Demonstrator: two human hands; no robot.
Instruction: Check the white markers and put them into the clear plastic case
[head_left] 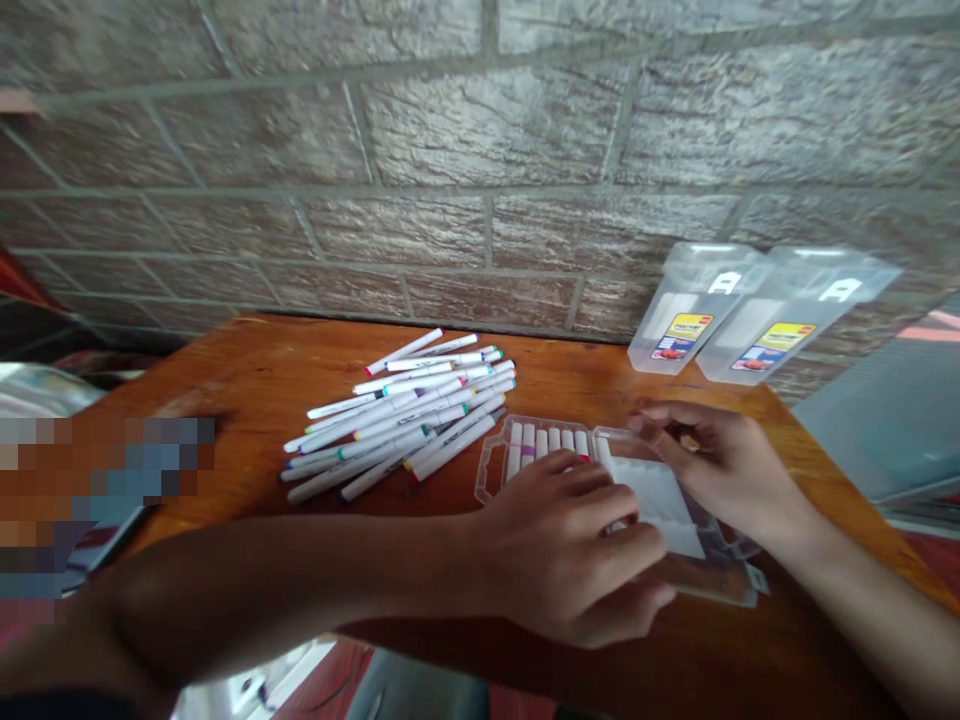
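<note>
A clear plastic marker case (487,470) lies open on the wooden table. White markers (541,443) stand side by side in its left half, and a white sheet (652,490) lies in its right half. My left hand (577,545) is over the case, fingers curled around the lower part of a white marker (603,450) near the hinge; its fingertips are partly hidden. At the far edge of the case, my right hand (724,465) has thumb and forefinger pinched together. What is between them, if anything, does not show.
A loose pile of white markers (405,405) with coloured ends lies left of the case. Two clear plastic containers (679,310) with yellow labels lean against the brick wall (480,130). The wooden table (240,370) meets that wall. A blurred-out patch covers the left edge.
</note>
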